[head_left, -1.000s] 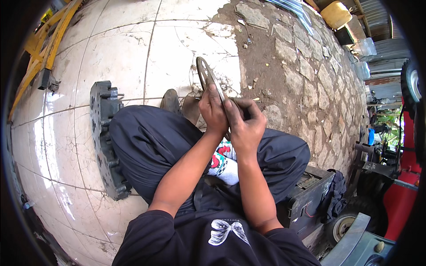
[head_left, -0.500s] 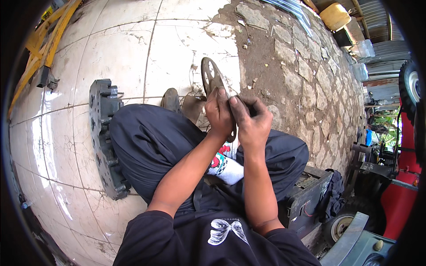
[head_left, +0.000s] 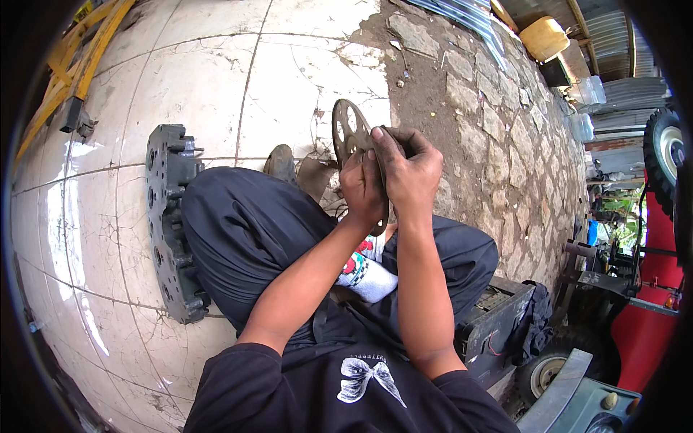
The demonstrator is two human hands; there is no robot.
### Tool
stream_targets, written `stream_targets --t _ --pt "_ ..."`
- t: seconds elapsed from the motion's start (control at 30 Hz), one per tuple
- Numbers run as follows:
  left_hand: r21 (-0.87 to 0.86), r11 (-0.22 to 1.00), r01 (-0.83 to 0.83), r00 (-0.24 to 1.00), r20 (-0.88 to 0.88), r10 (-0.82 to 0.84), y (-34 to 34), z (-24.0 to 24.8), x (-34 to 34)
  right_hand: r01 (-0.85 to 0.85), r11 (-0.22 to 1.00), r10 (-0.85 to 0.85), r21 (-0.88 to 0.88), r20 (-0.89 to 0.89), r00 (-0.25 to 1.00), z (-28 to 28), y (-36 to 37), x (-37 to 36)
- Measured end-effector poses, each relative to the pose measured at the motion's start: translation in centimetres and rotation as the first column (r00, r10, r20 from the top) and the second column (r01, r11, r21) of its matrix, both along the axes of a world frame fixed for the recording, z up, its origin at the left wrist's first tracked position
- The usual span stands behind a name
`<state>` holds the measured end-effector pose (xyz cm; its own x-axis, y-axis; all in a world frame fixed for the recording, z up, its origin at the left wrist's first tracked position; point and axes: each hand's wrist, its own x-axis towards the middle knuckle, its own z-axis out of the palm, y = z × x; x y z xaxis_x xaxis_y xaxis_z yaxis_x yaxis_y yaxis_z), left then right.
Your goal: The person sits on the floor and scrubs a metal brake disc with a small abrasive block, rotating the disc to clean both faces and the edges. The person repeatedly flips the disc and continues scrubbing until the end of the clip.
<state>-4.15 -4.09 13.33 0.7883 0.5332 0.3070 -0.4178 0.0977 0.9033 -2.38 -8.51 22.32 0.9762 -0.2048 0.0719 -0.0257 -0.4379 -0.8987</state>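
A thin, dark metal disc with several round cut-out holes stands nearly edge-on between my hands, above my crossed legs. My left hand is closed around its middle, fingers curled against its left face. My right hand is closed at the disc's right side, thumb and forefinger pinched together close to the rim. Whether those fingertips hold anything small cannot be seen. The lower part of the disc is partly hidden behind my left wrist.
A grey engine cylinder head lies on the tiles by my left knee. A black box with a dark cloth stands at right. Yellow metal frame at far left; stone paving, yellow jerrycan and red vehicle rightward.
My right thumb and forefinger have moved up along the disc's rim. The disc has shifted slightly and shows more of its holed face. My left hand keeps its grip.
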Motion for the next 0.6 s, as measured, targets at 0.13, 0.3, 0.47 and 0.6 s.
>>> stream_targets --t 0.13,0.3,0.47,0.6 --pt "-0.082 0.996 -0.016 0.993 -0.114 0.007 0.5 -0.9 0.4 0.016 0.998 -0.018 0.066 0.032 0.999 -1.2 -0.6 -1.4" --pt "0.134 0.991 -0.006 0.999 0.051 0.0 -0.3 -0.6 -0.4 0.143 0.69 -0.106 0.71 -0.097 0.99 -3.6 -2.6 -1.4" --pt "-0.058 0.987 0.152 0.984 -0.089 -0.157 1.3 -0.4 0.4 0.121 0.655 -0.15 0.746 -0.029 0.988 -1.5 -1.8 -1.4" --pt "-0.329 0.836 0.439 0.83 -0.208 -0.518 3.4 0.7 1.0 0.155 0.687 -0.171 0.71 -0.048 0.984 -2.4 -2.3 -1.9"
